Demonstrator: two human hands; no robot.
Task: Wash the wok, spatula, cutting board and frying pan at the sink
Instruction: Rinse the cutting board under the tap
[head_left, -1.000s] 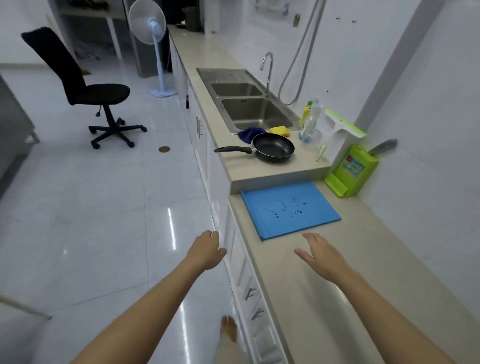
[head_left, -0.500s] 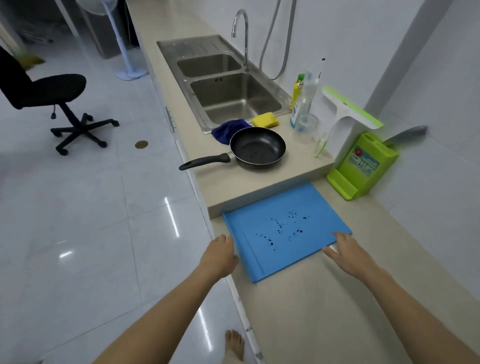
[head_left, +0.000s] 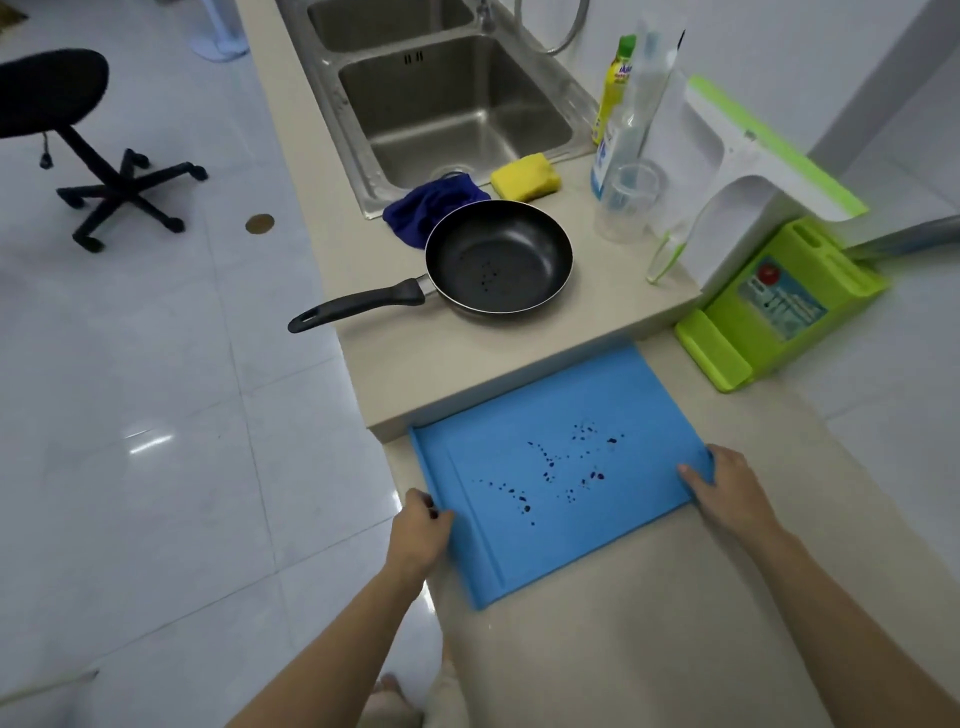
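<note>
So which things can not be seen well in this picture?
- Faucet, head view: cut off by the top edge.
- Wok and spatula: not in view.
- Left hand fingers: curled under the cutting board edge.
- Green holder label: too small to read.

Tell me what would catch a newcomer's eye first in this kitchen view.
The bright blue cutting board, spotted with dark drops, lies on the lower counter with the left hand and right hand gripping its two sides. Beyond it, on the raised counter, sits the black frying pan, also spotted, just before the steel sink.
</note>
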